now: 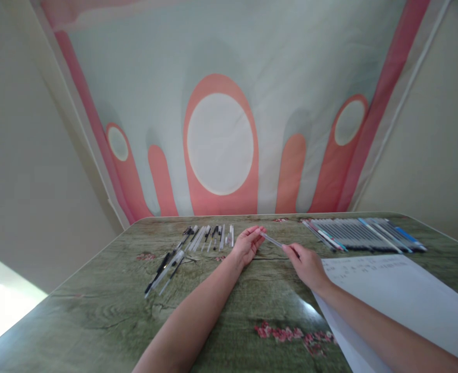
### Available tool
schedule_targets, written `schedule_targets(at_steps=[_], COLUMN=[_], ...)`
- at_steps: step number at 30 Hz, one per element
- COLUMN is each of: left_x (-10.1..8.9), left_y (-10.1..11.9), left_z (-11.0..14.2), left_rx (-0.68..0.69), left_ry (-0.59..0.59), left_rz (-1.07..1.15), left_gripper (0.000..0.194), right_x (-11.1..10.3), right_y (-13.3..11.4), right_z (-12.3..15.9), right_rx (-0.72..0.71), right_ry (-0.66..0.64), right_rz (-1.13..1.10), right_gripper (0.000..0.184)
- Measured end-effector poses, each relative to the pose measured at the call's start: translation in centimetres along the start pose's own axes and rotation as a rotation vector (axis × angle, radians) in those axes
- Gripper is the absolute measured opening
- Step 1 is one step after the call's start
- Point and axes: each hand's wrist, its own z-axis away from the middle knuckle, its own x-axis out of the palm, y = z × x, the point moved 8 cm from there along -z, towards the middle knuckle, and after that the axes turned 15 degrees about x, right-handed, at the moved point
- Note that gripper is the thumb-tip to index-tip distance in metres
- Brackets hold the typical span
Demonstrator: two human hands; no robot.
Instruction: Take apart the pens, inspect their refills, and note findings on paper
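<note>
A slim, clear pen barrel point(271, 239) is stretched between my two hands above the middle of the table. My left hand point(248, 245) pinches its far left end with the fingertips, palm partly turned up. At its near right end, my right hand point(304, 265) grips it between thumb and fingers; that end is hidden inside the hand. To the left of my left hand lies a row of pen parts point(209, 238), with clear tubes, thin refills and black pieces side by side. Closer to me on the left is a loose group of black and clear pen pieces point(167, 269).
Many assembled pens point(353, 234) lie in a long row at the back right. White paper sheets point(400, 295) with faint writing lie under my right forearm. The table point(97, 311) has a wood-grain, flower-printed top, and a patterned cloth point(291, 62) hangs behind it.
</note>
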Motion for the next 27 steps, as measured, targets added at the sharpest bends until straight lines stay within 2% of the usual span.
schedule_targets(at_steps=[7, 11, 17, 21, 23, 27], left_x=[-0.2, -0.3, -0.3, -0.2, -0.4, -0.8], left_y=[0.5, 0.7, 0.7, 0.8, 1.0, 1.4], left_z=[-0.1, -0.2, -0.2, -0.1, -0.1, -0.3], left_rx=[0.093, 0.090, 0.082, 0.109, 0.136, 0.167], left_ry=[0.040, 0.049, 0.055, 0.064, 0.088, 0.112], left_rz=[0.012, 0.019, 0.002, -0.004, -0.007, -0.003], left_gripper=[0.021, 0.021, 0.021, 0.020, 0.020, 0.020], right_x=[-0.1, -0.3, 0.1, 0.0, -0.1, 0.0], right_y=[0.2, 0.1, 0.2, 0.2, 0.1, -0.2], right_z=[-0.1, -0.1, -0.2, -0.2, -0.1, -0.1], right_rx=[0.013, -0.008, 0.010, 0.017, -0.001, -0.058], right_ry=[0.051, 0.047, -0.018, 0.009, 0.034, 0.017], right_rz=[-0.144, -0.129, -0.030, -0.137, -0.200, -0.202], right_gripper=[0.029, 0.027, 0.038, 0.031, 0.034, 0.030])
